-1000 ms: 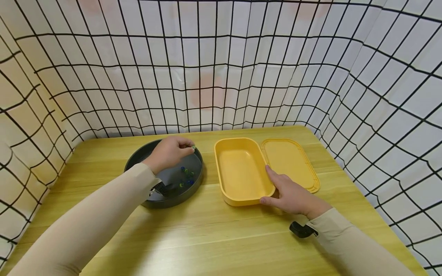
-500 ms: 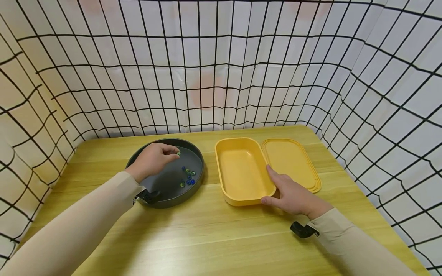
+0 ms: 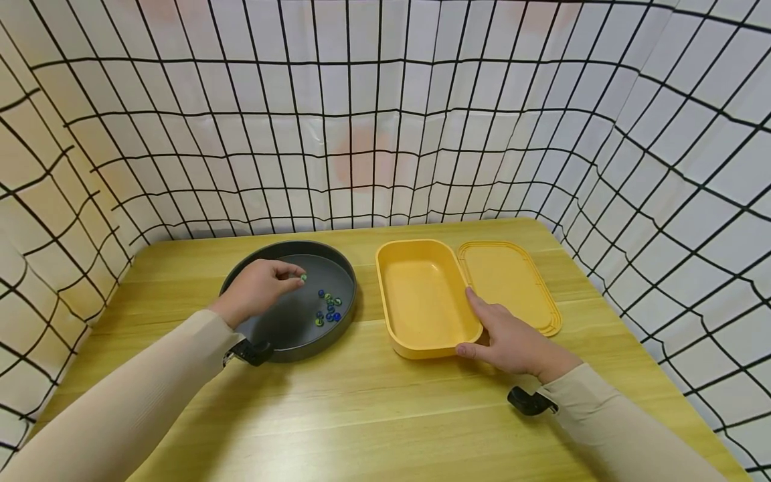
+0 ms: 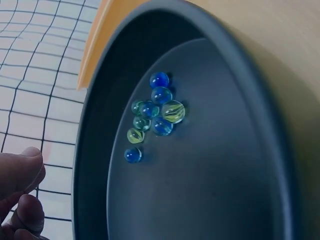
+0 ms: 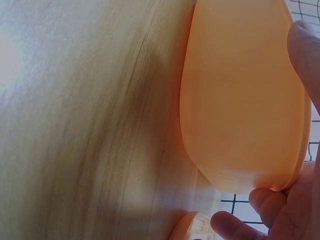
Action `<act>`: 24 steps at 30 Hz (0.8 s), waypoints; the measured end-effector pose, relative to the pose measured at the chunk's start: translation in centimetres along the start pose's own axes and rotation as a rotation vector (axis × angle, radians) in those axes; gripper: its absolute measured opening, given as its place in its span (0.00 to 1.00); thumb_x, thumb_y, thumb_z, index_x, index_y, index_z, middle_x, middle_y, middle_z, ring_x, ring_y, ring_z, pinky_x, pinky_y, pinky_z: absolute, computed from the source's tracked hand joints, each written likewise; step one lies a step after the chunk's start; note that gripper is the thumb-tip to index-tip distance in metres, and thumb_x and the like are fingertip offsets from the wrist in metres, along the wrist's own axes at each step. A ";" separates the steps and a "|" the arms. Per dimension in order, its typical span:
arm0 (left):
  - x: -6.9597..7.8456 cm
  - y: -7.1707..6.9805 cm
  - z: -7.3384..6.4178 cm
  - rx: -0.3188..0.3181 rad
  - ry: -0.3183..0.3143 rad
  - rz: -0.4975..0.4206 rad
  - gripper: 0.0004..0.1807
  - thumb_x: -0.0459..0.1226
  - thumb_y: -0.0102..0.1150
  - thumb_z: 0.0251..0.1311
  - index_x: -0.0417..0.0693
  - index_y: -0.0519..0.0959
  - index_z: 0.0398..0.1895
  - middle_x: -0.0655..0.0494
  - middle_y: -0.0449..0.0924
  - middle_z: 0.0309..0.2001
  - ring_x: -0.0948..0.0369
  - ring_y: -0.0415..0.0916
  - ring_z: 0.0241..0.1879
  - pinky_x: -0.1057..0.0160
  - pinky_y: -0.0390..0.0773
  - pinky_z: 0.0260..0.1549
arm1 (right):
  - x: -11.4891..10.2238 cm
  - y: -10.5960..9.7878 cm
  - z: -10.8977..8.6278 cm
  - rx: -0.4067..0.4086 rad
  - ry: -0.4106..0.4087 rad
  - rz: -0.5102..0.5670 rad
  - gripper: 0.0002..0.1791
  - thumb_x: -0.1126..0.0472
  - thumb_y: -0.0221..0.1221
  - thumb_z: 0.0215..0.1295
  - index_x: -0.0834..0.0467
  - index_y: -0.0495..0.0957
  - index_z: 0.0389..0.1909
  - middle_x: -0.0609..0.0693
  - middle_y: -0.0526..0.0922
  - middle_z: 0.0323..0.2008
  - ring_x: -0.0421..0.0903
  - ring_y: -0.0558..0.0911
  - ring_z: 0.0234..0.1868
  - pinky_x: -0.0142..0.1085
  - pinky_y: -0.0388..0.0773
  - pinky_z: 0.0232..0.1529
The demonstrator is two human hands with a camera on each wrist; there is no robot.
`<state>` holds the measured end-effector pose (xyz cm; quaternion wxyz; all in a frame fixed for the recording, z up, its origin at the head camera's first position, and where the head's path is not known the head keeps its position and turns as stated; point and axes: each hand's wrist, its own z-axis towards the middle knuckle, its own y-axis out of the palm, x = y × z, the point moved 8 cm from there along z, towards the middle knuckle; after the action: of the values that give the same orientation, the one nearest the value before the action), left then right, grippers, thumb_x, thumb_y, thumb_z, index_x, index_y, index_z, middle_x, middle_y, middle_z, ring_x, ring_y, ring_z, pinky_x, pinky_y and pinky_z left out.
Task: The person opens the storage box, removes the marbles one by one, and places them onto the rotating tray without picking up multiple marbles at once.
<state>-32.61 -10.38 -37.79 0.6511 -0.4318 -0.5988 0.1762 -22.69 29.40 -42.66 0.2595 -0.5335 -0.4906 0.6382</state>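
Over the dark round pan, my left hand pinches a green marble between thumb and fingertips. On the pan's floor lies a loose cluster of several blue, green and yellow-streaked glass marbles, to the right of that hand in the head view. In the left wrist view the thumb shows at the left edge, and the pinched marble is hidden. My right hand grips the near right corner of a yellow rectangular box, thumb at its front wall and fingers along its side. No contents show inside the box.
A flat yellow lid lies on the wooden table, just right of the box. Black wire grid stands behind the table and along both sides, with white sheeting behind it.
My left hand has moved left and a little toward me over the pan, still pinching the green marble, which uncovers more of the pan. My right hand and the box have stayed put.
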 end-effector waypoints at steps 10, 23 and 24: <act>-0.4 0.1 -0.2 -0.001 0.004 -0.011 0.21 0.45 0.60 0.76 0.49 0.82 0.67 0.48 0.84 0.58 0.53 0.79 0.51 0.52 0.80 0.50 | -0.1 0.1 -0.1 0.004 -0.013 0.002 0.65 0.30 0.63 0.67 0.64 0.40 0.85 0.65 0.52 0.83 0.66 0.65 0.76 0.62 0.66 0.74; -1.0 -1.6 -1.2 0.062 0.022 -0.004 0.23 0.47 0.59 0.76 0.49 0.82 0.68 0.44 0.82 0.66 0.47 0.79 0.58 0.47 0.80 0.54 | -0.5 -0.3 0.0 0.009 -0.042 0.006 0.64 0.33 0.64 0.69 0.68 0.39 0.84 0.67 0.52 0.83 0.68 0.65 0.76 0.64 0.65 0.75; -1.1 -1.8 -1.3 0.065 0.019 -0.001 0.23 0.47 0.59 0.76 0.49 0.81 0.68 0.43 0.82 0.65 0.47 0.79 0.57 0.48 0.79 0.52 | -0.5 -0.4 0.0 0.009 -0.044 0.010 0.64 0.33 0.64 0.69 0.67 0.38 0.84 0.67 0.52 0.83 0.68 0.64 0.77 0.64 0.65 0.75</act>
<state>-32.16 -12.66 -36.92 0.6706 -0.4118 -0.5867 0.1910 -22.64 29.12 -42.05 0.2480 -0.5206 -0.4907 0.6532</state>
